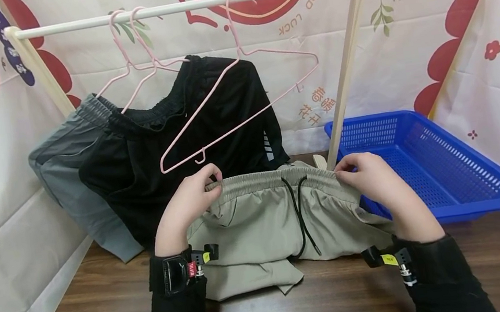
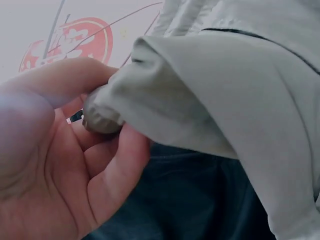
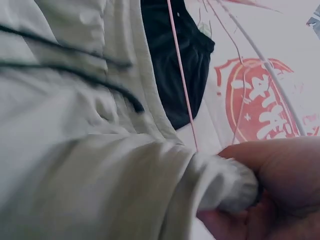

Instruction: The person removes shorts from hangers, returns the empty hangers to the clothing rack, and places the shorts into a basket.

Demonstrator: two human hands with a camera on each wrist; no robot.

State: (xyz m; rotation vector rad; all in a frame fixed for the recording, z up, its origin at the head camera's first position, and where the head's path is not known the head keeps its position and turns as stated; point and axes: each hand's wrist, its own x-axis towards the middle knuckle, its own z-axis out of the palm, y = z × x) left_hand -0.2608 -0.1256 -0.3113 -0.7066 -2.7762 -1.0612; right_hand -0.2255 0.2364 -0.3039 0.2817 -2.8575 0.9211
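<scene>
Light grey-green shorts [image 1: 254, 224] with a black drawstring [image 1: 303, 217] are held up by the waistband above the table. My left hand [image 1: 192, 205] pinches one end of that waistband; the left wrist view shows the cloth bunched between thumb and fingers. At the other end my right hand [image 1: 371, 174] pinches the waistband, seen close in the right wrist view. Just above the shorts, a bare pink hanger [image 1: 238, 126] hangs from the white rail [image 1: 192, 6]. Black shorts [image 1: 225, 112] and grey shorts [image 1: 66, 148] hang on two other pink hangers to the left.
A blue plastic basket [image 1: 479, 207] stands on the right, beside the rack's right post [image 1: 347, 66]. The brown wooden table [image 1: 335, 297] lies under everything. Printed cloth [image 1: 409, 66] walls off the back and sides.
</scene>
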